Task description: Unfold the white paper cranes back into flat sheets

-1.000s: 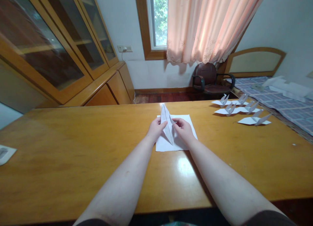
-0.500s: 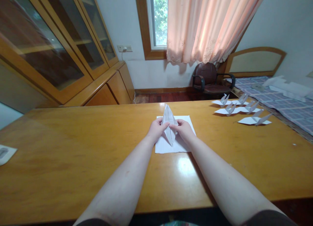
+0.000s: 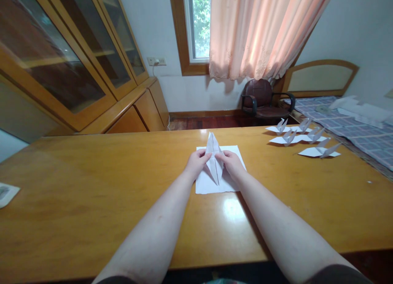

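A white folded paper (image 3: 214, 146), long and diamond-shaped with a crease down its middle, is held between my two hands. My left hand (image 3: 196, 163) pinches its left edge, thumb on top and fingers behind. On the opposite edge my right hand (image 3: 232, 163) grips it the same way, with its thumb near the centre. Both hands are closed, their fingertips partly hidden behind the paper. Beneath lies a flat stack of white paper sheets (image 3: 204, 186) on the wooden table (image 3: 123, 202).
Several folded paper cranes (image 3: 319, 152) stand at the table's back right. A white item (image 3: 7, 194) lies at the left edge. Beyond the table are a brown office chair (image 3: 260, 97), a bed (image 3: 353, 124) and a glass-door cabinet (image 3: 101, 62).
My thumbs have moved slightly apart on the folded paper, and its lower point has shifted a little to the right. Both hands keep their hold.
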The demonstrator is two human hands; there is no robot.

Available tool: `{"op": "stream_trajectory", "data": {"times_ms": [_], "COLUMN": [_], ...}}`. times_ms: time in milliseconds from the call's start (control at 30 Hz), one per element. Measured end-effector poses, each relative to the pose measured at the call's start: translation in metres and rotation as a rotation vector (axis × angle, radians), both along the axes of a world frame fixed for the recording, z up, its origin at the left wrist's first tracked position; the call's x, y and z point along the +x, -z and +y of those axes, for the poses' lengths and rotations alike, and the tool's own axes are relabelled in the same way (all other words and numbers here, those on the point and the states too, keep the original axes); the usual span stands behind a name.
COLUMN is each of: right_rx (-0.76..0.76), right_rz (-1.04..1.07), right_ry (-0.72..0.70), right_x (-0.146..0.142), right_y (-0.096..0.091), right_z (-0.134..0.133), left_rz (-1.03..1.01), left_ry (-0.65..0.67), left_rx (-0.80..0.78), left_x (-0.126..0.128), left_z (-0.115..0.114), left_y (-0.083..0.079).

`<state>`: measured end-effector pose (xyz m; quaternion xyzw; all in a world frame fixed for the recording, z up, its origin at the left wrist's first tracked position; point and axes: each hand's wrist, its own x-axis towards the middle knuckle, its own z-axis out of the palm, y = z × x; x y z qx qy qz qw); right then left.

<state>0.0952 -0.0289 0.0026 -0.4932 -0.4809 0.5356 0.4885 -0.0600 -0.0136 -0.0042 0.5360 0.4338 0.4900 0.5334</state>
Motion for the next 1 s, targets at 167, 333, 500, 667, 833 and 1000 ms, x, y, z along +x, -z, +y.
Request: {"op": "stream_trajectory", "data": {"times_ms": [167,333,500,667,833,1000], "right_rx": [0.008,0.034,0.023,0.038,0.016,0.04], "right_rz": [-0.008,-0.04,-0.056,0.078,0.132,0.116], "right_ry": [-0.028,-0.023,-0.045,0.009,0.111,0.131], "right_x": [-0.0005,-0.0002,0.0005,-0.0006,0.0006,0.0009], "right_y": [-0.0013,-0.0016,0.0002,-0.0043,-0.0038,-0.002], "right_z": [-0.001,-0.001,-0.0014,-0.0027,0.0009,0.0018], "left_rz": [0.048,0.052,0.025,-0.087,0.062,0.203], "left_ry": [0.006,-0.011,-0.005,0.056,0.163,0.204], "left_rx": [0.007,0.015,-0.007,-0.034,-0.075,-0.052], "left_x": [0.0003,0.0016,0.0023,0.004,0.0045,0.0038], "left_z": [-0.0022,-0.0034,-0.0027,-0.0017,-0.0045,-0.0073], "left_y": [-0.0036,-0.0046,-0.0037,-0.0005,0.0026,0.0034]}}
